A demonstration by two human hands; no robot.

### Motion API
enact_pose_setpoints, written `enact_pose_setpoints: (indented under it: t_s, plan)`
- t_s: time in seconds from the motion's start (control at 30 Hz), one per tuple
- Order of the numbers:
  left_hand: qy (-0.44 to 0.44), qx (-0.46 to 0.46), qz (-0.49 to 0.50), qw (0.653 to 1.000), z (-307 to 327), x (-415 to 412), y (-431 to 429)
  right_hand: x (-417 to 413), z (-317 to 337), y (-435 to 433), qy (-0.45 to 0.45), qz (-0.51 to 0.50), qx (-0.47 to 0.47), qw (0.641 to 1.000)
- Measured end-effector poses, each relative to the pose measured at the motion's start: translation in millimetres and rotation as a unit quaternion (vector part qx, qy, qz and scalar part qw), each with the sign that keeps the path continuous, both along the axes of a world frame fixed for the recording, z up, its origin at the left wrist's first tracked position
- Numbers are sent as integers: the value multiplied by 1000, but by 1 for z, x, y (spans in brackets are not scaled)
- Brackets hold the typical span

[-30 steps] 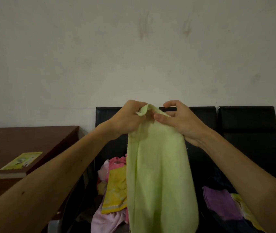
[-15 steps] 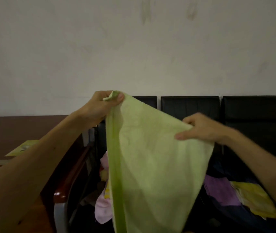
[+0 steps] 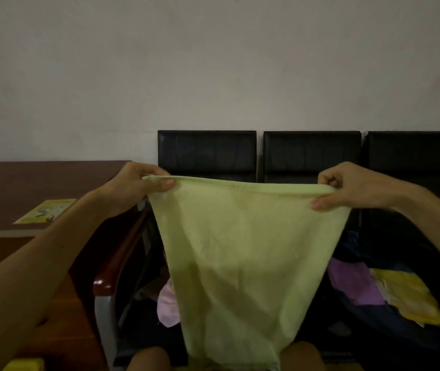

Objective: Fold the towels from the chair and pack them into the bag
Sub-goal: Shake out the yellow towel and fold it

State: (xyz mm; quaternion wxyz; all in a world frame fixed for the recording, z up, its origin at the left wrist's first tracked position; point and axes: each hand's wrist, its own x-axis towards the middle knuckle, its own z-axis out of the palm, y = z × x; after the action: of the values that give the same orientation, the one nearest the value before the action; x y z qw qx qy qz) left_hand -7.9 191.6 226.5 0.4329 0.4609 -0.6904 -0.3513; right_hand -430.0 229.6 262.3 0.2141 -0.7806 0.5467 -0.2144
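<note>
A pale green towel (image 3: pixel 240 250) hangs spread out in front of me, stretched by its top edge. My left hand (image 3: pixel 138 186) pinches its top left corner and my right hand (image 3: pixel 347 187) pinches its top right corner. Behind it stands a row of black chairs (image 3: pixel 208 151). On the left seat a pink towel (image 3: pixel 168 306) peeks out; the rest of that pile is hidden by the green towel. To the right lies a dark bag (image 3: pixel 374 325) holding a folded purple towel (image 3: pixel 352 282) and a yellow towel (image 3: pixel 411 295).
A brown wooden desk (image 3: pixel 26 183) stands at the left with a yellow-green leaflet (image 3: pixel 46 211) on it. The chair's wooden armrest (image 3: pixel 111 274) sits between desk and seat. A yellow object (image 3: pixel 26 365) shows at the bottom left. My knees (image 3: pixel 149 360) are below the towel.
My hands have moved apart along the towel's top edge: the right hand went right, and the bunched towel is now spread flat and wide. The view has dropped slightly.
</note>
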Motion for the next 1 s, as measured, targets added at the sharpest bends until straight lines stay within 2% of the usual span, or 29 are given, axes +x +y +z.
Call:
enact_pose_setpoints:
  t_s: [0.1, 0.2, 0.3, 0.43, 0.53, 0.67, 0.83, 1.0]
  plan:
    - [116, 87, -96, 985, -17, 10, -5, -2, -13, 1, -83, -5, 39, 996]
    - [152, 125, -125, 973, -35, 11, -7, -4, -36, -1, -161, -7, 87, 983]
    - [127, 124, -45, 983, -52, 4, -7, -9, -59, -5, -214, -22, 129, 968]
    - [68, 70, 46, 994, -82, 0, -7, -9, -94, -6, -284, -71, 157, 943]
    - [73, 48, 111, 990, -107, -2, -8, -1, -122, -7, -346, -100, 123, 925]
    - [115, 84, 134, 981, -135, -9, -5, 21, -156, -7, -437, -140, 66, 886]
    - [169, 141, 173, 960, -153, -24, -1, 49, -186, -1, -464, -173, 13, 868]
    - [221, 183, 197, 938, -160, -36, 15, 68, -195, 13, -508, -235, -1, 829]
